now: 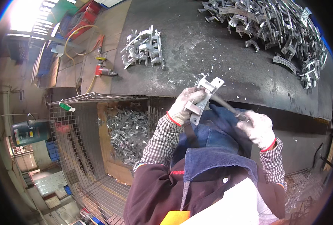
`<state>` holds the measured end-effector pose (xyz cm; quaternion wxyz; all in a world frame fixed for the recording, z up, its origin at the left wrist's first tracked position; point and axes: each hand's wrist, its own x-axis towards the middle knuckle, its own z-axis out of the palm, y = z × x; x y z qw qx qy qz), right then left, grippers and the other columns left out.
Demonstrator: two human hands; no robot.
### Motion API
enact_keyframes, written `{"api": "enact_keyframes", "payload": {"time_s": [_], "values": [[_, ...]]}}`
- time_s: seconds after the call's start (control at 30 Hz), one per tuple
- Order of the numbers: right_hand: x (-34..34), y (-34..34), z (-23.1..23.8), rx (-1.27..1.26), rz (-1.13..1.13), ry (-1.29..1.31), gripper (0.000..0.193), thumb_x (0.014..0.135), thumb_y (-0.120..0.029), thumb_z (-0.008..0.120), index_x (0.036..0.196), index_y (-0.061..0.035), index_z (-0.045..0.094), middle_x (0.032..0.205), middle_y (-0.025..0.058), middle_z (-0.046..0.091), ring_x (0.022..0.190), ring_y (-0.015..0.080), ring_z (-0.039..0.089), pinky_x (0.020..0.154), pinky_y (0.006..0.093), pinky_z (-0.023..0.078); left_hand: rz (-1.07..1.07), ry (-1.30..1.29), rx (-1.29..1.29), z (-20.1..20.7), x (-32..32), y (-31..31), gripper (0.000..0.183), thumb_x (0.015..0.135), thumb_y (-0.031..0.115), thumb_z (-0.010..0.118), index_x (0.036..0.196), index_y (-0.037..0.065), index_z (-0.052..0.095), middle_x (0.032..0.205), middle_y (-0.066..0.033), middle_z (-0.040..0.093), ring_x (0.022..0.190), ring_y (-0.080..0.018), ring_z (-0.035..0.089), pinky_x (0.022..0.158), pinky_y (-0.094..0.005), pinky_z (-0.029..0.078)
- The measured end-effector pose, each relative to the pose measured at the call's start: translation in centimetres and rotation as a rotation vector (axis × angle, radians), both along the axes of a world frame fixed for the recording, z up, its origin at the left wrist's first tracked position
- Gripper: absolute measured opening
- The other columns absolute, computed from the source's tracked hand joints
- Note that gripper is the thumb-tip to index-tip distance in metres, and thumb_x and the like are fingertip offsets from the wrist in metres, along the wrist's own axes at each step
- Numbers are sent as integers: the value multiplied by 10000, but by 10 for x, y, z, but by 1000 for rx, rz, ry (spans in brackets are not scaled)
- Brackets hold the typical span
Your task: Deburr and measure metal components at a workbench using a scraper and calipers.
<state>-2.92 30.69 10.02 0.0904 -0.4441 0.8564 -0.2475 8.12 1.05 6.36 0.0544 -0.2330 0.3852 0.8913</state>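
In a white knit glove with a red cuff, my left hand is closed round a silver cast metal bracket, tilted up at the near edge of the dark workbench. My right hand, gloved the same way, grips the handle of what looks like a file. Its long grey blade points left toward the bracket; whether the two touch I cannot tell. Beyond my left hand, a small stack of similar brackets lies on the bench.
A large heap of brackets covers the bench's far right. A red air tool with a yellow hose lies at the left. Below the bench edge, a wire mesh cage holds many metal parts. Metal chips dot the bench top.
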Motion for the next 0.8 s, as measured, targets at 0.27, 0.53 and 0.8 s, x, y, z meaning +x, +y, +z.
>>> {"api": "enact_keyframes", "payload": {"time_s": [0.27,0.53,0.8], "values": [[14,-9,1,169,2,-160,284,916,-366,741,1027,-105,718,875,145,704,776,351,700,714,496,567,79,-16,3,-14,-2,2,319,1017,197,699,1231,-37,664,1017,-112,721,833,-182,727,696,-290,603],[2,-15,25,185,160,-437,387,900,-468,768,1005,-96,761,792,155,724,763,351,724,705,451,566,-50,108,16,-37,-9,0,400,1036,269,691,1298,-27,630,953,-56,717,783,-93,667,660,-222,528],[-12,-31,34,409,332,-644,448,962,-502,684,1034,-74,792,812,139,745,754,258,746,709,383,576,-71,53,299,-9,-17,25,418,991,258,754,1270,-23,620,968,-64,702,702,-90,639,595,-240,527]]}}
